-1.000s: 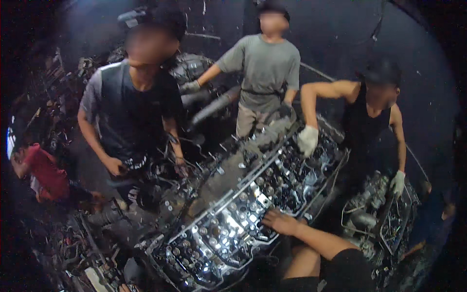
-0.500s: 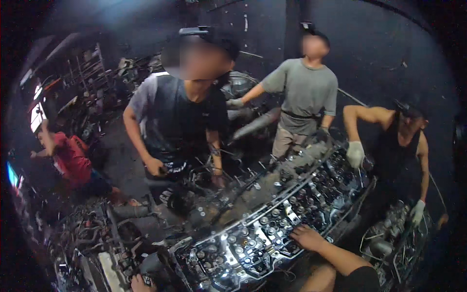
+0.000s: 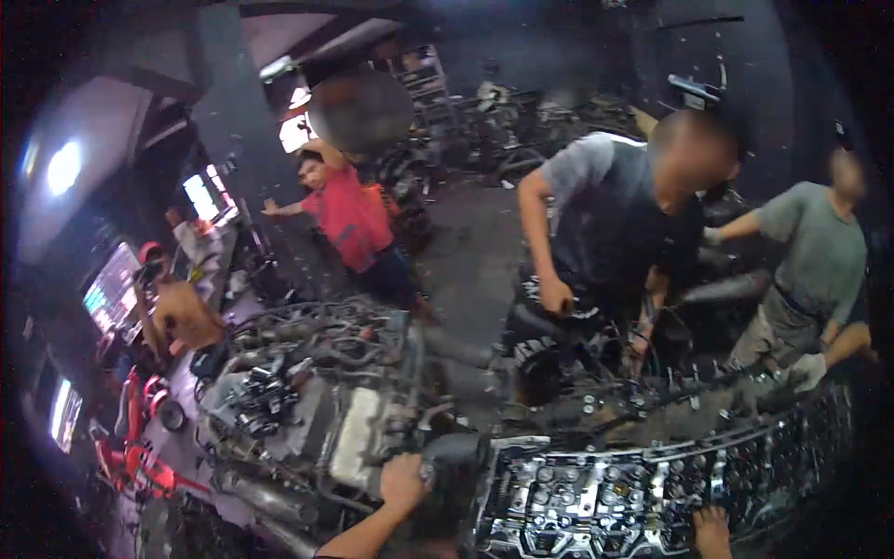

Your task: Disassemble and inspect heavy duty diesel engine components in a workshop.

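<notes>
My left hand [image 3: 402, 482] reaches up from the lower edge to a dark engine assembly [image 3: 358, 433] with a pale cover plate. Its fingers are curled around a small part beside a dark rounded housing [image 3: 454, 449], and I cannot make out what that part is. My right hand [image 3: 712, 529] rests on the near side of a long, shiny cylinder head [image 3: 615, 498], fingers lying over its oily valve gear. I see no tool in it.
Across the engine stands a person in a dark shirt [image 3: 624, 219], with another in a grey-green shirt [image 3: 819, 252] farther right. A gloved hand [image 3: 806, 371] is over the far right end. Beyond are a person in red [image 3: 349, 219], a shirtless person [image 3: 186, 312] and a red motorcycle [image 3: 140, 456].
The view has turned left, so the engine and nearby people sit farther right. More of my left hand and forearm shows. My right hand still rests on the cylinder head.
</notes>
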Available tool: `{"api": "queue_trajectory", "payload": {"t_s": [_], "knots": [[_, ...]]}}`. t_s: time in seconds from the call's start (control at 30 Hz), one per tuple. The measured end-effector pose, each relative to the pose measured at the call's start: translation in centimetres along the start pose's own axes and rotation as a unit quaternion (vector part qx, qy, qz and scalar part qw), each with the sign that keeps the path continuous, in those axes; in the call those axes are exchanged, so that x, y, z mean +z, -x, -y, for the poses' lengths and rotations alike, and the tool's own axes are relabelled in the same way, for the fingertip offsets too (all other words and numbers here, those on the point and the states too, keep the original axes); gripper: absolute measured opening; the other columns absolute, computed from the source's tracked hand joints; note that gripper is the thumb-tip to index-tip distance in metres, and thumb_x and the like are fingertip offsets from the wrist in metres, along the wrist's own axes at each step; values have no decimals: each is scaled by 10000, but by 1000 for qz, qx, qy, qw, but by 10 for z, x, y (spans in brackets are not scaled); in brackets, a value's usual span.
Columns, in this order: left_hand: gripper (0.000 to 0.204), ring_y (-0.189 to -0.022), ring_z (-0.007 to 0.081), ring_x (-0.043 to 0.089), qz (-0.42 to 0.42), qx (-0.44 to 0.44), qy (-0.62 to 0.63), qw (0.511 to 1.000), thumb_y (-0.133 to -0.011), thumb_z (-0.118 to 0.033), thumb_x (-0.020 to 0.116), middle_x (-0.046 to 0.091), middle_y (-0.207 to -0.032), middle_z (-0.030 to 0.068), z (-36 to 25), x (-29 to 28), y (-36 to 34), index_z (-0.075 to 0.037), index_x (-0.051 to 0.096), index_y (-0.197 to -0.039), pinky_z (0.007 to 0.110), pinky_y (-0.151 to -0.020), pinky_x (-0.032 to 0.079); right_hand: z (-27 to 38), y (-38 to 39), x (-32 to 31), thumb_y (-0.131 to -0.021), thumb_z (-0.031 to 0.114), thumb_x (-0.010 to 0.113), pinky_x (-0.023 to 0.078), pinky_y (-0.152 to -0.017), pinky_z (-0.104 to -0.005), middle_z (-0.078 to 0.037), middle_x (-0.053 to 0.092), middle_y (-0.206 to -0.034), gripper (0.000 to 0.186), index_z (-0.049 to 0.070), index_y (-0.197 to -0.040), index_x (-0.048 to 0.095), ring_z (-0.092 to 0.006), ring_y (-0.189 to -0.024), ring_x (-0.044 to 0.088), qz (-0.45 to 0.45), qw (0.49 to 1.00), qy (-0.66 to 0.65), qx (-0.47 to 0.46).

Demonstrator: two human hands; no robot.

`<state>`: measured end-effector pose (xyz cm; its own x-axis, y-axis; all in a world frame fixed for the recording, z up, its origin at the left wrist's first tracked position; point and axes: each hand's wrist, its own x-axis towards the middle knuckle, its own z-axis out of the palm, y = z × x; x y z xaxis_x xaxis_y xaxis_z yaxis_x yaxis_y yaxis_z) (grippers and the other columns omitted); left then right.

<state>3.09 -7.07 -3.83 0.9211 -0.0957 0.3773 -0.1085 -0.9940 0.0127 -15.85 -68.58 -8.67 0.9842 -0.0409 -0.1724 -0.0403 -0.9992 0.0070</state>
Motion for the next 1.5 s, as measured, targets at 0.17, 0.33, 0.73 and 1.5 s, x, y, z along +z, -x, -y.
{"api": "queue_trajectory", "payload": {"t_s": [0.17,0.33,0.73,1.5], "knots": [[442,-863,293,529,81,-55,-38,994,-647,-366,707,526,-893,109,7,-23,18,-89,531,-942,400,-721,427,22,-15,-30,-896,308,415,274,-1040,-471,-162,406,-1325,457,40,-1264,454,-339,-1255,354,93,995,-34,-21],[364,-743,289,536,15,6,-31,999,-624,-356,715,514,-773,89,8,-16,15,-104,527,-806,407,-653,426,19,9,-11,-834,187,429,313,-1014,-463,-147,545,-1120,324,53,-1100,559,-334,-1152,451,7,1000,-8,-7],[473,-1073,413,498,31,-65,-99,993,-794,-257,618,505,-1202,244,32,24,22,12,519,-1170,445,-915,399,23,-24,-48,-790,130,509,344,-999,-393,-107,566,-1102,368,58,-1149,543,-264,-1100,492,24,997,-12,-71],[497,-1068,408,497,28,-33,-95,995,-804,-277,613,499,-1212,248,38,29,31,9,495,-1193,440,-917,394,18,-19,-41,-720,92,586,323,-1017,-392,-89,558,-1117,430,60,-1146,539,-264,-1109,482,26,995,-3,-92]]}}
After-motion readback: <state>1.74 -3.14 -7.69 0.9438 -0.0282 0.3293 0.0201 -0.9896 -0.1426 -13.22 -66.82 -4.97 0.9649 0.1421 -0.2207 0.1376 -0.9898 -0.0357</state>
